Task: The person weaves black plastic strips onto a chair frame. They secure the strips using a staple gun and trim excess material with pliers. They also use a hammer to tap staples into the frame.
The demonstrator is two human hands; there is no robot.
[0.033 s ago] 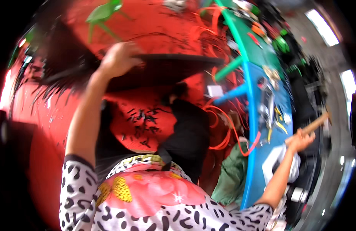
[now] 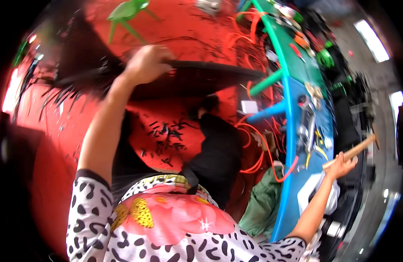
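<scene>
In front of me a dark brown panel [image 2: 201,78] stands above the red floor, its upper edge running sideways. My left hand [image 2: 149,63] is closed over that edge, fingers curled down behind it. Dark strips [image 2: 70,92] stick out from the panel's left part. Out to the right, my right hand [image 2: 342,166] is wrapped round the wooden handle of a hammer [image 2: 358,148], raised past the edge of a blue table [image 2: 293,192]. The hammer's thin head points away to the right, touching nothing that I can see. Motion blurs the panel's left part.
Pliers with yellow handles [image 2: 319,146] and a metal air tool [image 2: 307,122] lie on the blue table. Orange hose [image 2: 253,168] loops beside it. Short black scraps [image 2: 166,135] litter the floor between my legs. A green chair [image 2: 127,13] stands beyond the panel.
The whole view has shifted slightly, so the panel and my left hand appear a little farther right. Both grips are the same.
</scene>
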